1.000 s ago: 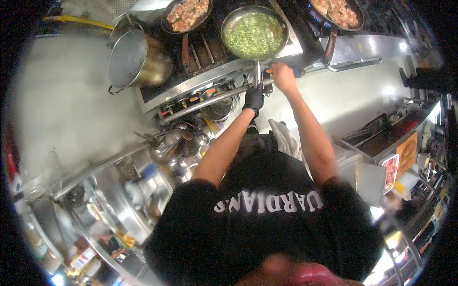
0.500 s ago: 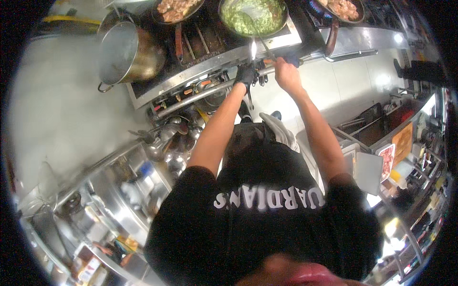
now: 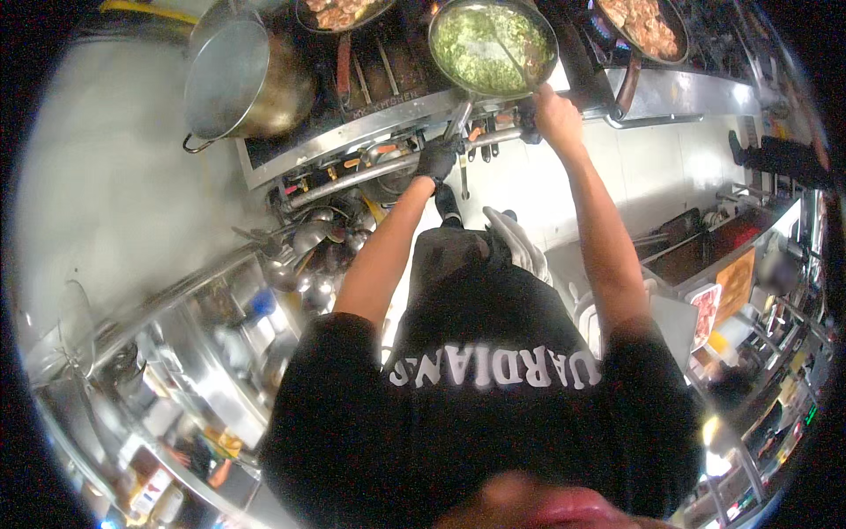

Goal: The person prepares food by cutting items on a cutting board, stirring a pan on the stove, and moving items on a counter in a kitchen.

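Note:
My left hand [image 3: 436, 157], in a black glove, is closed on the metal handle of a frying pan [image 3: 458, 119] at the stove's front. That pan [image 3: 471, 53] holds chopped green food in a glossy liquid. My bare right hand [image 3: 557, 116] grips a long metal utensil [image 3: 511, 57] whose far end sits in the green food. Skillets of browned meat pieces stand on either side, one at left [image 3: 339, 11] and one at right [image 3: 641, 28] over a blue flame. A large steel pot [image 3: 225, 84] is at the stove's left end.
The stove's front rail [image 3: 352, 181] runs below the knobs. Ladles and bowls [image 3: 313, 242] cluster at lower left by steel counters [image 3: 203, 344]. At right are a sink [image 3: 687, 256], a wooden board [image 3: 734, 286] and a tray of raw meat [image 3: 703, 313]. Another person's dark-clad legs [image 3: 775, 159] show at far right.
The utensil has come into view in the green pan and shifted right with my right hand. The pan has tilted its handle down-left as my left hand moved left.

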`<state>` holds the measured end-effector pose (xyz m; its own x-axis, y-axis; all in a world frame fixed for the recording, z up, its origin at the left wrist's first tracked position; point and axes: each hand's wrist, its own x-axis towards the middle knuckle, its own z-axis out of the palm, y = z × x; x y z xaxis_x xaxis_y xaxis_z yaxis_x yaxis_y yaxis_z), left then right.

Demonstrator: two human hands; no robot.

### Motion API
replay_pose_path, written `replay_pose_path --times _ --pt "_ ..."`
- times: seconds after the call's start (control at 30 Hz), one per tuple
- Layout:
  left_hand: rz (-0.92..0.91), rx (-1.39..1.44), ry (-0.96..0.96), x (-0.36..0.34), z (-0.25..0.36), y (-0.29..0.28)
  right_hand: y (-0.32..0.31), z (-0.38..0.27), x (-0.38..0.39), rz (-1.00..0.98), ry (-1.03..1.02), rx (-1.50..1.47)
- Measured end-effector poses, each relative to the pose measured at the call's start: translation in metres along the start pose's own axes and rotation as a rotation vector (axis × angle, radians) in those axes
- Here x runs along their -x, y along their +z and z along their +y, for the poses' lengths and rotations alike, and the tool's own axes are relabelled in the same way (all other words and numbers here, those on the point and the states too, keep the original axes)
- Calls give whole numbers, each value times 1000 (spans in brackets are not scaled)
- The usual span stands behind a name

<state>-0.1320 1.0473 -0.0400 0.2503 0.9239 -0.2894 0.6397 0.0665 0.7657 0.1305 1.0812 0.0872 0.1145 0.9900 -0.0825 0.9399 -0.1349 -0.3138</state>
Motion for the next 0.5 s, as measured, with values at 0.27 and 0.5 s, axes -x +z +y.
replay_pose_path --times 0.27,0.5 --pt "-54 129 -137 -31 27 37 46 35 57 298 21 -105" --pt "-27 -352 0 -66 -96 -44 -17 -25 63 40 -212 -70"
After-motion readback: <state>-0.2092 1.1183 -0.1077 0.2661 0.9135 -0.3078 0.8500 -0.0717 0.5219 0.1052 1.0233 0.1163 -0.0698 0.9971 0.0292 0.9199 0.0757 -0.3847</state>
